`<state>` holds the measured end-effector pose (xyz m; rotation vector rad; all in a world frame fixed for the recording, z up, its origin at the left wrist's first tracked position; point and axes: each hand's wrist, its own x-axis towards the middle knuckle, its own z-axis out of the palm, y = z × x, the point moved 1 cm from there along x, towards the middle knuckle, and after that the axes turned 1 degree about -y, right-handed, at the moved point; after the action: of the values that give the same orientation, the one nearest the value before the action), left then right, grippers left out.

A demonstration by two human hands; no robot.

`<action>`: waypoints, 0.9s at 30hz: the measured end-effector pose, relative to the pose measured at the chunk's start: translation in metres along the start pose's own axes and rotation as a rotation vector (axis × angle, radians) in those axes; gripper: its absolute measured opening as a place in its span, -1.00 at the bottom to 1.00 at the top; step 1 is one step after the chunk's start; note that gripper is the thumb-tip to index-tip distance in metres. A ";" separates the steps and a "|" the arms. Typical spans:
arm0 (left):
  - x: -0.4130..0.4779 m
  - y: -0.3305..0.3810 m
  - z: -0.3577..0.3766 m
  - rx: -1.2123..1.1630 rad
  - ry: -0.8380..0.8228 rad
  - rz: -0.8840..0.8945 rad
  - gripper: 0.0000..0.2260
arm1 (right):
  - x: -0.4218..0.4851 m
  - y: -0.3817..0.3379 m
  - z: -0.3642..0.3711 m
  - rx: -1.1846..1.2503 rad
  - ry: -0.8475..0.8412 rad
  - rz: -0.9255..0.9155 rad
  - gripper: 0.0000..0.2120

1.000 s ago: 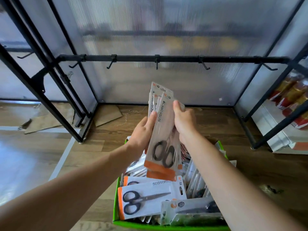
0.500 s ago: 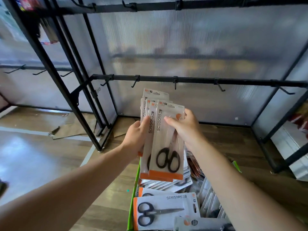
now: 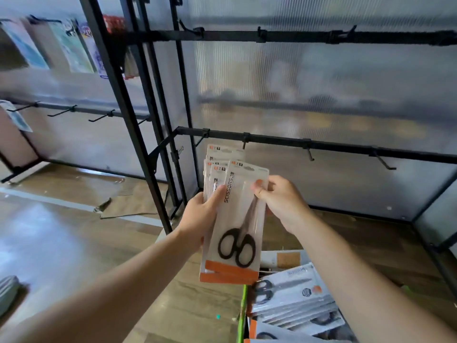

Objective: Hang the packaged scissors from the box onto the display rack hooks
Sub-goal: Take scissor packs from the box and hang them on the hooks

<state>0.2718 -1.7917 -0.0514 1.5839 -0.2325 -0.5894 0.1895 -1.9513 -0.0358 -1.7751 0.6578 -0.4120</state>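
My left hand (image 3: 201, 216) grips a fanned stack of packaged scissors (image 3: 233, 219), white cards with orange bottoms and black-handled scissors. My right hand (image 3: 279, 201) pinches the right edge of the front pack near its top. The stack is upright, just below the lower rack bar (image 3: 321, 146) with its black hooks (image 3: 310, 155). The upper bar (image 3: 296, 35) carries more bare hooks. The green-edged box (image 3: 243, 315) at the bottom right holds several more scissor packs (image 3: 291, 293).
Black rack uprights (image 3: 128, 120) stand left of the stack. A neighbouring rack on the left has hooks (image 3: 61, 112) and hanging packets (image 3: 69, 45). Translucent ribbed panels back the racks. Cardboard scraps (image 3: 128, 206) lie on the wooden floor.
The view has tilted up and left, and the stack has risen from over the box towards the lower bar. My right hand moved from the pack's top edge to its right side.
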 end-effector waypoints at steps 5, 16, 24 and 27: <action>0.018 -0.008 -0.035 -0.036 0.024 -0.024 -0.58 | 0.023 -0.011 0.033 0.031 0.053 0.002 -0.85; 0.031 -0.017 -0.101 0.433 0.351 0.166 -0.57 | 0.064 -0.034 0.102 -0.058 0.160 -0.154 -0.77; 0.034 -0.015 -0.118 0.418 0.382 0.195 -0.61 | 0.094 -0.040 0.128 -0.224 0.270 -0.186 -0.83; 0.036 -0.015 -0.121 0.408 0.393 0.193 -0.59 | 0.103 -0.047 0.144 -0.242 0.266 -0.200 -0.83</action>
<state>0.3594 -1.7031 -0.0742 2.0054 -0.2130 -0.0718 0.3645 -1.8972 -0.0386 -2.0446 0.7426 -0.7401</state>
